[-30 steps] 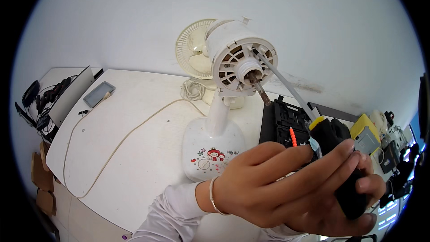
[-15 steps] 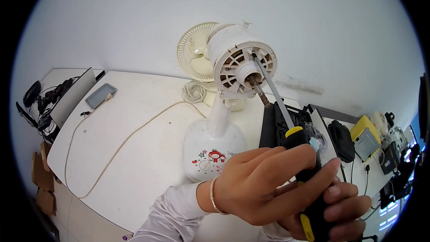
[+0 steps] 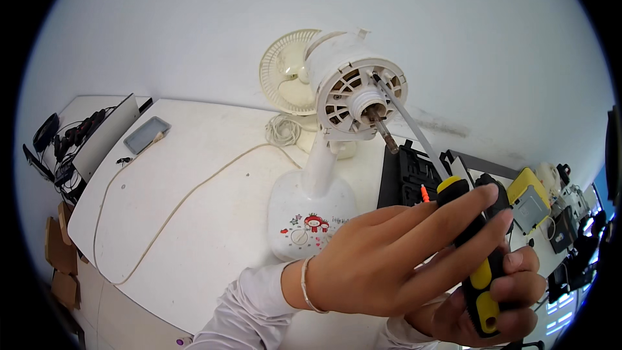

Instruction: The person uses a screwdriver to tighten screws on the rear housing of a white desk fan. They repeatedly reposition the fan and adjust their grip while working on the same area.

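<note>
Toward four o'clock, the screwdriver handle (image 3: 481,275) is black with yellow patches; at six, the white fan base (image 3: 312,220) bears red cartoon figures; at nine, the tray (image 3: 146,137) is grey; at twelve, the rear fan (image 3: 285,78) cream.

The left hand (image 3: 382,259) stretches its fingers beside the curled right hand (image 3: 518,288).

A: Fan (image 3: 317,175) — where's it standing?
B: On the table (image 3: 142,210), before a second fan (image 3: 288,94); wall (image 3: 162,39) is rising behind both.
A: Left?
B: Tray (image 3: 144,136) is lying there, cord (image 3: 194,188) looping from it toward the fan.
A: Right?
B: Tool case (image 3: 414,168) is lying there — screwdriver (image 3: 453,189) is slanting from right hand (image 3: 518,288) and left hand (image 3: 389,259) to the fan.
</note>
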`<action>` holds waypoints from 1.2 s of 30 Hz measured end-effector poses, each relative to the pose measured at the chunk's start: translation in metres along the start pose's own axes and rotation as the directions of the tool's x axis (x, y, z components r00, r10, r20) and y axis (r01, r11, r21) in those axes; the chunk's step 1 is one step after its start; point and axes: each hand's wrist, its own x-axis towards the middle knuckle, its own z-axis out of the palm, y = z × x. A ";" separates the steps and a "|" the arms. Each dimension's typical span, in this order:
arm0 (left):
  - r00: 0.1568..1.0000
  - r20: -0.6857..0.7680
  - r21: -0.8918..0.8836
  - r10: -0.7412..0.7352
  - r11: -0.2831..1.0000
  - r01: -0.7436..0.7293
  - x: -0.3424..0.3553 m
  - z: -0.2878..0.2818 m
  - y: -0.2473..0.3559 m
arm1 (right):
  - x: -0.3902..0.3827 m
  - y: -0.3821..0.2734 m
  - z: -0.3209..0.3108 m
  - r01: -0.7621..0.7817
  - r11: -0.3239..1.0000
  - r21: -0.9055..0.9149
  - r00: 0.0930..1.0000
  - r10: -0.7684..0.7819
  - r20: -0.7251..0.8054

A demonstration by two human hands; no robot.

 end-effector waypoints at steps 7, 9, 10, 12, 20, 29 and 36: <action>0.997 0.076 0.024 -0.013 1.000 0.011 -0.002 -0.009 0.001 | 0.021 0.004 -0.014 0.105 0.990 -0.089 0.957 -0.076 0.281; 0.994 0.102 0.038 -0.034 0.999 0.030 -0.002 -0.012 0.002 | 0.015 0.008 -0.013 0.073 0.997 -0.010 0.981 -0.070 0.183; 0.996 0.082 0.041 -0.026 0.999 0.022 -0.002 -0.011 0.002 | 0.012 0.008 -0.011 0.039 0.999 0.016 0.987 -0.041 0.155; 0.999 0.046 0.054 -0.011 0.998 0.009 -0.001 -0.008 -0.001 | 0.007 0.002 -0.009 0.021 0.990 0.136 0.983 -0.045 0.177; 0.991 0.040 0.041 -0.125 0.992 0.123 -0.002 -0.008 -0.009 | 0.019 -0.016 -0.020 -0.285 0.951 -0.118 0.871 0.309 0.383; 0.997 -0.001 0.045 -0.081 0.996 0.081 -0.002 -0.005 -0.011 | 0.003 -0.023 -0.003 -0.298 0.948 -0.114 0.940 0.312 0.138; 0.991 0.013 0.034 -0.130 0.991 0.129 -0.002 -0.009 -0.008 | 0.001 -0.019 -0.006 -0.316 0.949 0.014 0.937 0.310 0.164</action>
